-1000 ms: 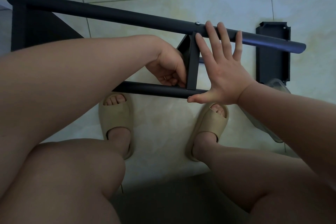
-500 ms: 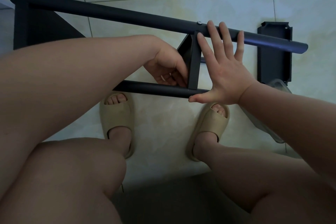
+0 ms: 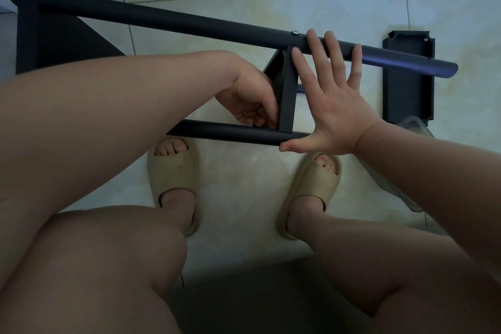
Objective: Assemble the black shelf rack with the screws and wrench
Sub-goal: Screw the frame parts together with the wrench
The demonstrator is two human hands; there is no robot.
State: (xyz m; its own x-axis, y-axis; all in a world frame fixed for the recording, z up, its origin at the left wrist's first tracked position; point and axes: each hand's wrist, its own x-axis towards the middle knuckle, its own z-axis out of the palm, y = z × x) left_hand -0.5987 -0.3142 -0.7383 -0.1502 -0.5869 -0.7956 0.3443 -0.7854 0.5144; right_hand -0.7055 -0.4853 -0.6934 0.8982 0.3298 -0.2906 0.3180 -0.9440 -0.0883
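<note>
Barely changes: keeps right hand (image 3: 333, 106) splayed flat, bracing black shelf rack (image 3: 189, 22) at twelve o'clock from the slippers (image 3: 173, 171); keeps left hand (image 3: 252, 100) curled at crossbar (image 3: 287, 100) lower joint, nine o'clock of right hand, cannot tell grasping what. Suggests ongoing fastening there.

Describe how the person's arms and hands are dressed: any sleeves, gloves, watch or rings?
The left forearm and right forearm are bare, with no sleeve in view and no watch or band. The left hand and right hand wear no gloves. No ring shows on the right; a faint glint at the left's fingers is too small to name.
</note>
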